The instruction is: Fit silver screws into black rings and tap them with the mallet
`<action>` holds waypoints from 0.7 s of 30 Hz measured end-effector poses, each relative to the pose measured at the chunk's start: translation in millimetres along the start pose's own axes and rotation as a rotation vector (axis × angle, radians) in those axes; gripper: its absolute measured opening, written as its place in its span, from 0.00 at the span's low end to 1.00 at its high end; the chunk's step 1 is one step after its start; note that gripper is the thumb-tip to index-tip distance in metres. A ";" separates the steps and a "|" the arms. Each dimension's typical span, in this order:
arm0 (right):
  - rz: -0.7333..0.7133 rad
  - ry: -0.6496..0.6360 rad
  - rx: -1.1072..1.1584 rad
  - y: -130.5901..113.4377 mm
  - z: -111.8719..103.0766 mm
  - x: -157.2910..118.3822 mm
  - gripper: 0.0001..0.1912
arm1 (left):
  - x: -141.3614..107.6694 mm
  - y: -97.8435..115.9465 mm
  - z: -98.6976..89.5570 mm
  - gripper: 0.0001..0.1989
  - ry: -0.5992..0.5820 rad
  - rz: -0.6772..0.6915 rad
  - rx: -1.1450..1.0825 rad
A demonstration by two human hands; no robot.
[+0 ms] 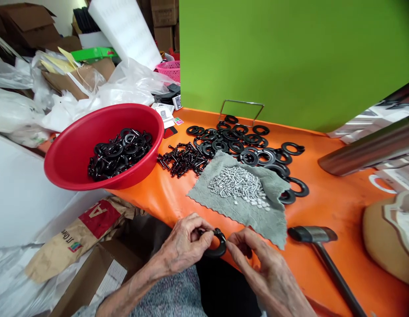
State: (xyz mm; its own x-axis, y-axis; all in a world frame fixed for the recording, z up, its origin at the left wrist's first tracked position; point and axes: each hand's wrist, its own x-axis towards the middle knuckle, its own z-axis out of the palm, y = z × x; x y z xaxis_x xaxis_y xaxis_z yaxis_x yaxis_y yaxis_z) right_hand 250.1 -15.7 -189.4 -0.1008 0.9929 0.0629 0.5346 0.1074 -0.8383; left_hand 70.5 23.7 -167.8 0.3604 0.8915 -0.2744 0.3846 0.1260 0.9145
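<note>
Near the table's front edge, my left hand (183, 245) is closed on a black ring (217, 252), with a small dark part at the ring's upper side. My right hand (262, 264) is pinched at the ring's right edge; whatever lies between its fingertips is too small to make out. Just beyond the hands, a grey cloth (204, 193) bears a heap of small silver pins (236, 182). Behind it lie many loose black rings (236, 146), and to their left a pile of short black rod-like parts (184, 159).
A red basin (67, 149) of assembled-looking black parts stands at the left. On the right lie a hammer (313, 234) and a tan container (376, 229), below a slanting metal cylinder (353, 152). A wire stand (242, 102) and green panel (290, 57) are behind.
</note>
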 end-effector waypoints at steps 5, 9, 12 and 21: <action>-0.102 0.082 -0.077 3.7 10.0 -8.0 0.07 | -2.2 -1.4 1.6 0.08 0.014 0.003 0.009; -0.106 0.098 -0.093 0.1 9.9 -6.6 0.07 | -3.4 -3.5 3.4 0.07 0.029 0.038 0.028; -0.155 0.094 -0.099 -0.2 7.6 -4.4 0.04 | -3.9 -7.1 3.9 0.08 0.027 0.052 0.025; -0.198 -0.008 -0.151 21.5 4.9 -7.4 0.18 | -2.4 -10.9 -0.8 0.10 -0.016 0.072 -0.052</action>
State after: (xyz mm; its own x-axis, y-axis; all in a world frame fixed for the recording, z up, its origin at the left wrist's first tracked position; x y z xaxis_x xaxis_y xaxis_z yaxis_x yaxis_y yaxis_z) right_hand 258.3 -21.0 -210.6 -0.2226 0.9514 0.2128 0.6229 0.3067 -0.7197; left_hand 64.7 20.5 -176.9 0.3994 0.8920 -0.2114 0.3122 0.0845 0.9463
